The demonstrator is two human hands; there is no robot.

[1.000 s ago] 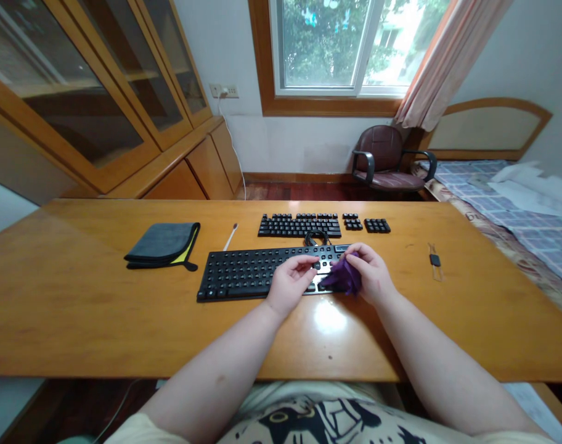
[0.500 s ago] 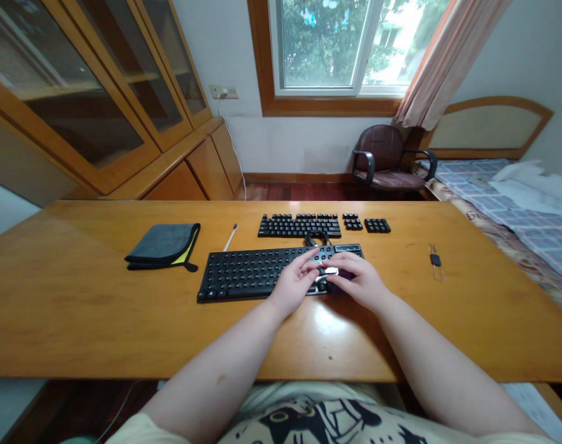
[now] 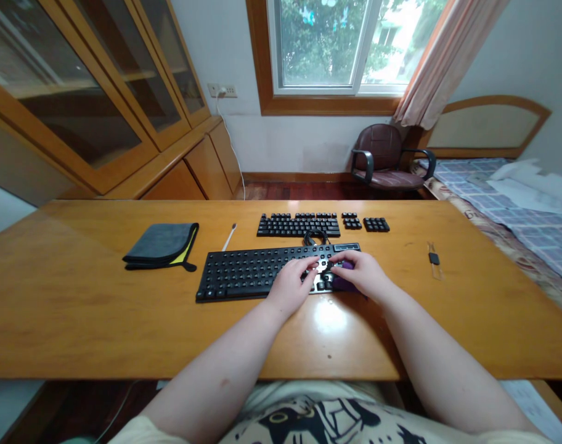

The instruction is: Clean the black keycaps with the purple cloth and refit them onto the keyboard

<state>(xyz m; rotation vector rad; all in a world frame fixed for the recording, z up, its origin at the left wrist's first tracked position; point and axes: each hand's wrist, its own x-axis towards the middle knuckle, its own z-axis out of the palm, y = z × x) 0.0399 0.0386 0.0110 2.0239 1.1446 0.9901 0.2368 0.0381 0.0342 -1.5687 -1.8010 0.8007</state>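
A black keyboard (image 3: pixel 244 274) lies on the desk with its keycaps off across most of it, showing bare switches. Over its right part, my left hand (image 3: pixel 291 282) bends its fingers and thumb toward each other; what lies between them is too small to make out. Facing it, my right hand (image 3: pixel 363 275) pinches at a small dark piece (image 3: pixel 329 266) that I cannot name, close above the keys. Beneath the right palm is a purple thing (image 3: pixel 344 282), mostly hidden, on the keyboard's right end. A coiled black cable (image 3: pixel 314 235) sits behind the keyboard.
Behind the keyboard stand black keycaps (image 3: pixel 298 226) in rows, with smaller groups of keycaps (image 3: pixel 376 224) to the right. A folded grey cloth (image 3: pixel 163 243) and a small white brush (image 3: pixel 229 237) lie left. Far right is a wire keycap puller (image 3: pixel 434 258).
My hands have drawn slightly apart, and the right hand has lifted and turned a little. The shiny light patch between them shows less; a dark piece and more purple now show.
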